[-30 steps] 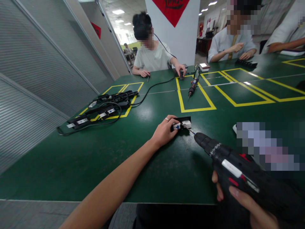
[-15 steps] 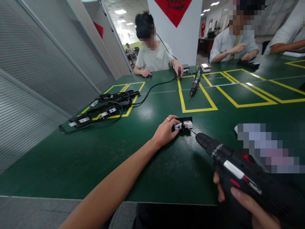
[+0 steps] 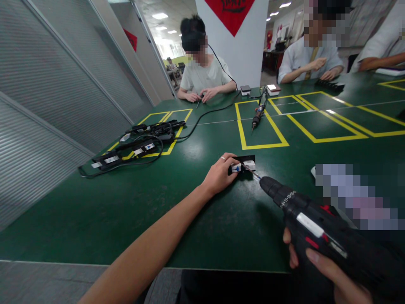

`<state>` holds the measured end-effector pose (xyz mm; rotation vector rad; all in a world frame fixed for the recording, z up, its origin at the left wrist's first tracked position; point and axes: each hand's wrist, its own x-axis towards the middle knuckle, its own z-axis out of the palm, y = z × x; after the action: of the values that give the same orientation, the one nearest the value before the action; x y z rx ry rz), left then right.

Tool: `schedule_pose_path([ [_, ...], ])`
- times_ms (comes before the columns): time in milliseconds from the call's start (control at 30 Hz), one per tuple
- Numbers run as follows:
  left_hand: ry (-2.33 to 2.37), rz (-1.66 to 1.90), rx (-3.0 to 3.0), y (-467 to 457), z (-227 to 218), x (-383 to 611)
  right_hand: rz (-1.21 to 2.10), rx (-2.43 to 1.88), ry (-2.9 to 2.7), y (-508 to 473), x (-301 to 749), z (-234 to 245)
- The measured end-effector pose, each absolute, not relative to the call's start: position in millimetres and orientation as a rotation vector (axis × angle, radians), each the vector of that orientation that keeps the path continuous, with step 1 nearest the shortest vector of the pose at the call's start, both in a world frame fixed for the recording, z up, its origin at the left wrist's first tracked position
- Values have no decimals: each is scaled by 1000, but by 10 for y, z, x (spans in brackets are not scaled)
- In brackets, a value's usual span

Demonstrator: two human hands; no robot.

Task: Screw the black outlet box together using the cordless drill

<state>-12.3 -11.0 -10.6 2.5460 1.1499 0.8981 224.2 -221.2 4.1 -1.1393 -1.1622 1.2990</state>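
Observation:
My left hand (image 3: 219,173) rests on the green table (image 3: 126,202), fingers closed round the left end of a small black part with white and blue labels (image 3: 244,164), pinning it down. My right hand (image 3: 319,268) grips a black cordless drill (image 3: 319,228) with red and white trim at the lower right. The drill's thin bit points up-left and its tip touches the small part's right side.
Several black units with cables (image 3: 136,145) lie at the left in a yellow-taped box. An electric screwdriver (image 3: 257,116) lies in another taped square further back. Three other people sit along the far side. A blurred patch covers the area at my right.
My hands and the drill have stayed nearly still. The person across the table has drawn an arm back from the black cable and brought both hands together.

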Motion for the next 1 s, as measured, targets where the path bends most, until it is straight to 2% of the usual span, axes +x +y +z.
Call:
schedule_pose_path([
  [1000,1164,885,2547,-102,-125,-131,1267,-1209,-1134,-2190,2200,102],
])
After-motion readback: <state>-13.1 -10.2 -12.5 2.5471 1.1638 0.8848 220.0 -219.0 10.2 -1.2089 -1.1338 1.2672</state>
